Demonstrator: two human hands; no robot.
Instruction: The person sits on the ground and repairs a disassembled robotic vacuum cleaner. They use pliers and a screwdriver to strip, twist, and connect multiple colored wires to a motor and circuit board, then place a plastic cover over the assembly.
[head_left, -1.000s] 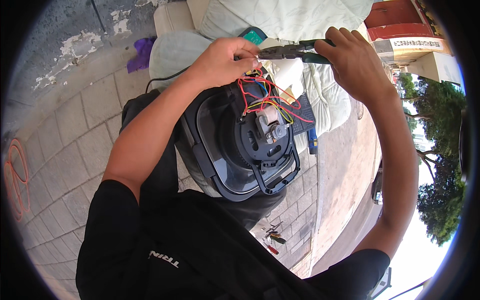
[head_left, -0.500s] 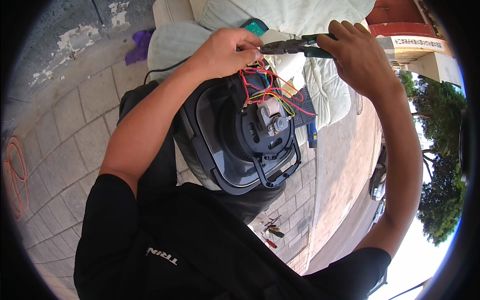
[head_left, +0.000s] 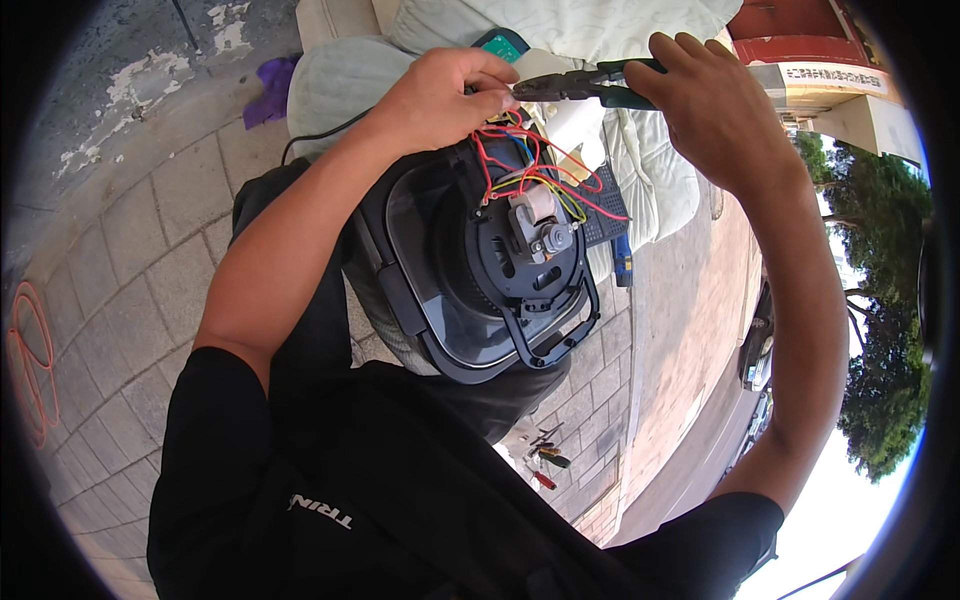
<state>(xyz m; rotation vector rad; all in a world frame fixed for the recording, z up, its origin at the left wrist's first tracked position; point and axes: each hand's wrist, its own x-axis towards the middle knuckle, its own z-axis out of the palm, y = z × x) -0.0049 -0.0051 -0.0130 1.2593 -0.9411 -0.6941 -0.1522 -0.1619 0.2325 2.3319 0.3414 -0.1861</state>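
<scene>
A dark appliance head with a clear lid [head_left: 420, 290] rests across my lap, its small motor [head_left: 545, 225] exposed. Red, blue and yellow wires [head_left: 530, 165] run loose from its far end. There, my left hand [head_left: 440, 100] is closed, thumb and forefinger pinched on a small part too hidden to name. Gripped in my right hand [head_left: 705, 110] are pliers [head_left: 575, 85] with dark green handles. Their jaws reach left to my left fingertips, and I cannot tell whether they bite on anything.
A pale cushioned seat [head_left: 655, 185] stands beyond the appliance, with a green circuit board [head_left: 502, 45] on it. A purple cloth [head_left: 272, 92] lies at the far left. Several screwdrivers [head_left: 548, 462] are down by my right leg. An orange cable [head_left: 35, 365] coils on the paving.
The pliers' handles have tilted slightly upward, and their jaws have come a little nearer my left fingertips. The appliance has shifted slightly in view. Both hands keep their hold.
</scene>
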